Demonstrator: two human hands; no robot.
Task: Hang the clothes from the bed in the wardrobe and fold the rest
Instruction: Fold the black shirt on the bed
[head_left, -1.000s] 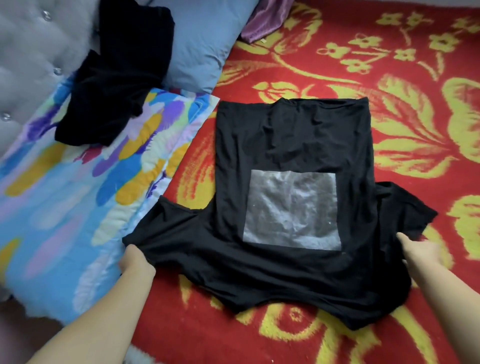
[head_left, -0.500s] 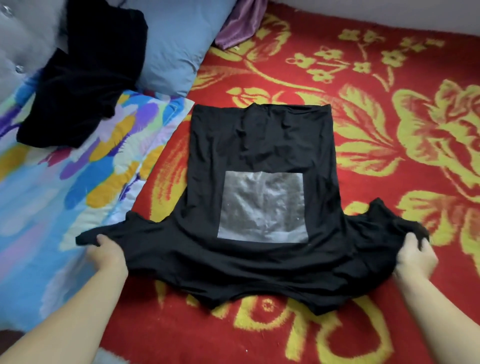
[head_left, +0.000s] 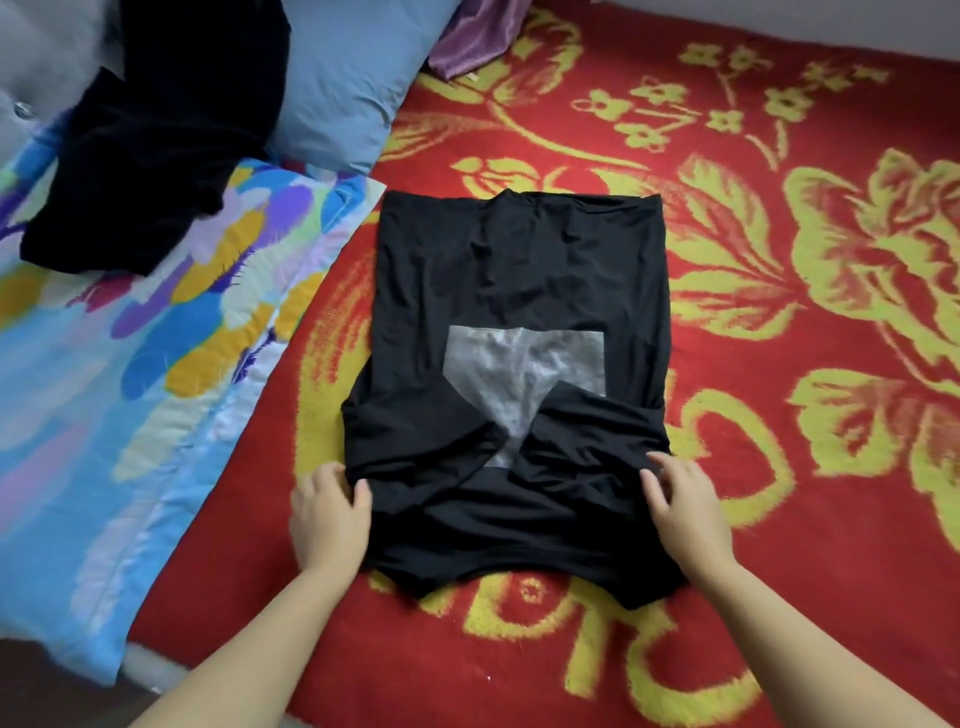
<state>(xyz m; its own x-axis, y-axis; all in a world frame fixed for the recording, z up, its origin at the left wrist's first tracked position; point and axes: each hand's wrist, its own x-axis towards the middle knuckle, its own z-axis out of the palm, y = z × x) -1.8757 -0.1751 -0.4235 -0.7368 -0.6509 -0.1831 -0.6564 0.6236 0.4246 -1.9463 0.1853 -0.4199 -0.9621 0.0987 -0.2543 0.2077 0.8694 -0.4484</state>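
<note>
A black T-shirt (head_left: 519, 270) with a silver square print lies flat on the red and yellow blanket (head_left: 779, 364), collar end towards me. Both sleeves are folded inward over the print. My left hand (head_left: 330, 512) pinches the shirt's left shoulder fold, thumb on top of the cloth. My right hand (head_left: 685, 512) rests on the right shoulder fold with its fingers lying on the folded sleeve. A pile of black clothing (head_left: 156, 135) sits on the colourful quilt at the upper left.
A colourful quilt (head_left: 130, 389) covers the bed's left side. A blue pillow (head_left: 353, 78) and a purple cloth (head_left: 472, 41) lie at the head end. A grey tufted headboard (head_left: 47, 62) is at the far left.
Both sleeves, spread outward before, are now folded in over the silver print. My hands moved inward from the sleeve ends to the shoulders.
</note>
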